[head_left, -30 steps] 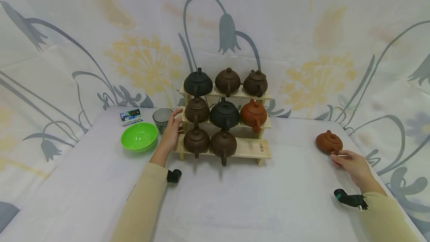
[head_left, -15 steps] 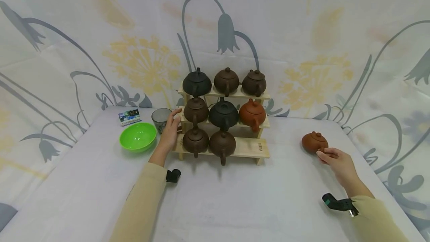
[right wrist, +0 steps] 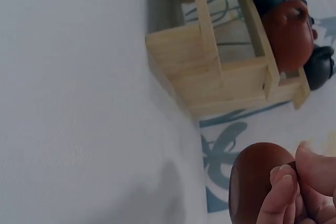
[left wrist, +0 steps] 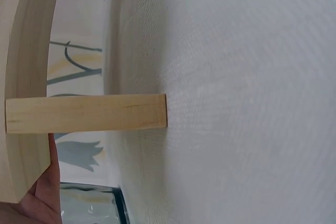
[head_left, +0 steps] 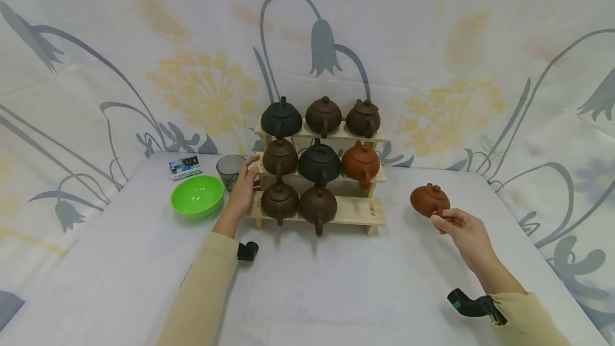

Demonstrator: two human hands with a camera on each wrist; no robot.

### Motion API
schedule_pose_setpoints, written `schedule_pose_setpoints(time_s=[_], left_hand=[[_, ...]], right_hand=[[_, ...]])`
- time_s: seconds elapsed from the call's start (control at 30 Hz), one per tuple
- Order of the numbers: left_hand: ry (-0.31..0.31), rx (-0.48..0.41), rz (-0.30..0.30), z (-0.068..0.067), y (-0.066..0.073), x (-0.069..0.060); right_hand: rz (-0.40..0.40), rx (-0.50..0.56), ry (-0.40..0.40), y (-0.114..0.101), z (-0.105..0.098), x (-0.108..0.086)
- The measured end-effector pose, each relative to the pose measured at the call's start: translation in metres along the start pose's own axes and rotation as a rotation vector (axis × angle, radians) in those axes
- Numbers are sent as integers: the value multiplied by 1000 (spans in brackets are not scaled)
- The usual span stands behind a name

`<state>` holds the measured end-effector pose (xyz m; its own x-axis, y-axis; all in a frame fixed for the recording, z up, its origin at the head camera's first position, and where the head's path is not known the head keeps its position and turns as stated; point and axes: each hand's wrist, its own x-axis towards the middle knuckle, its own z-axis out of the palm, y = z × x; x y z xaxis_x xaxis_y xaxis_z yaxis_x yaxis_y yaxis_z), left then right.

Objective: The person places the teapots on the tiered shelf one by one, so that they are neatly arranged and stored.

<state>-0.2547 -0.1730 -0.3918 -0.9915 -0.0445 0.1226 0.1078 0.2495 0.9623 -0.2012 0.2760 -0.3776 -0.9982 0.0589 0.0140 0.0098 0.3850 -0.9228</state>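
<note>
My right hand (head_left: 466,236) pinches the handle of a reddish-brown clay teapot (head_left: 429,199), right of the stand. In the right wrist view, the teapot (right wrist: 257,182) hangs above the table, thumb and fingers closed on its handle. A three-tier wooden stand (head_left: 355,210) is in the middle, with dark and brown teapots (head_left: 319,204) and one orange-red teapot (head_left: 361,164) on its steps. The bottom step's right part is bare. My left hand (head_left: 242,191) grips the stand's left end; in the left wrist view the board (left wrist: 31,40) hides most of that hand.
Left of the stand are a dark glass cup (head_left: 229,167), a bright green bowl (head_left: 197,196) and a small patterned box (head_left: 185,167). A white cloth covers the table (head_left: 336,292). A flower-printed curtain (head_left: 413,41) hangs behind.
My right hand has carried the reddish-brown teapot leftward, closer to the stand, and it now sits slightly higher in view. The left hand has stayed at the stand's left end.
</note>
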Motion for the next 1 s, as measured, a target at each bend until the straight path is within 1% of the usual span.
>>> schedule_pose_setpoints(time_s=[0.23,0.43,0.53,0.77,1.0], left_hand=[[-5,-27,-3,0,-1,1],[-6,-36,-7,0,0,1],[-7,-44,-7,0,0,1],[-10,-52,-6,1,0,1],[-16,-36,-5,1,-1,1]], right_hand=[[-81,25,-24,-15,17,-14],[-98,2,-40,-27,30,-26],[-110,10,-58,-32,36,-31],[-173,48,-111,-37,52,-41],[-197,77,-177,-38,67,-46]])
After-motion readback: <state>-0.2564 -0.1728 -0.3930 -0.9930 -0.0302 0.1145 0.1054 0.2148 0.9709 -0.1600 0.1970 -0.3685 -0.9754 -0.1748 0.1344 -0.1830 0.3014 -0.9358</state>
